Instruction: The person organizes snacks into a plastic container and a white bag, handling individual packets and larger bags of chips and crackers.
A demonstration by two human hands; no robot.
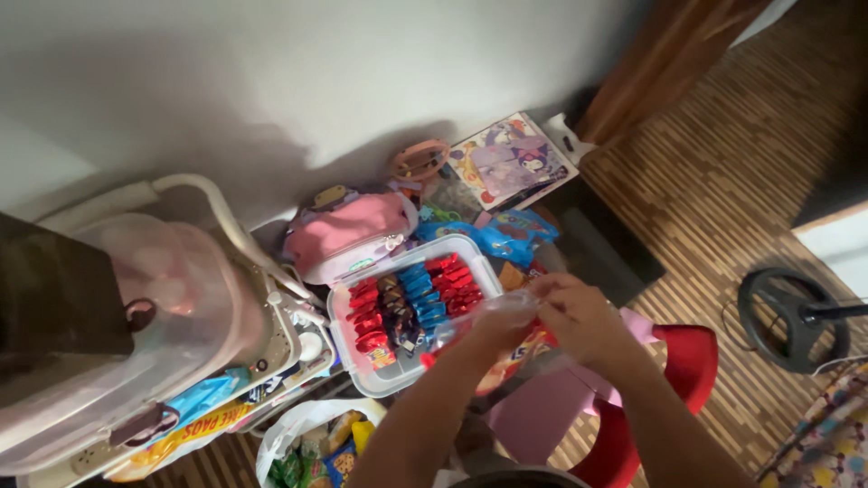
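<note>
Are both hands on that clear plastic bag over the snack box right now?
Touching. The head view shows the left hand and right hand both pinching the clear plastic bag, fingers gripping its crumpled top above the white snack box.

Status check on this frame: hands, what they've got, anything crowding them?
Left hand and right hand both pinching a clear plastic bag. Open white box of red and blue wrapped sweets directly beneath. Red chair close by right forearm.

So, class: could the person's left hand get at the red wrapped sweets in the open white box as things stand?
Probably yes. The left hand hovers just over the white box, whose top is open, and the red sweets lie uncovered; but that hand is gripping a clear plastic bag.
</note>
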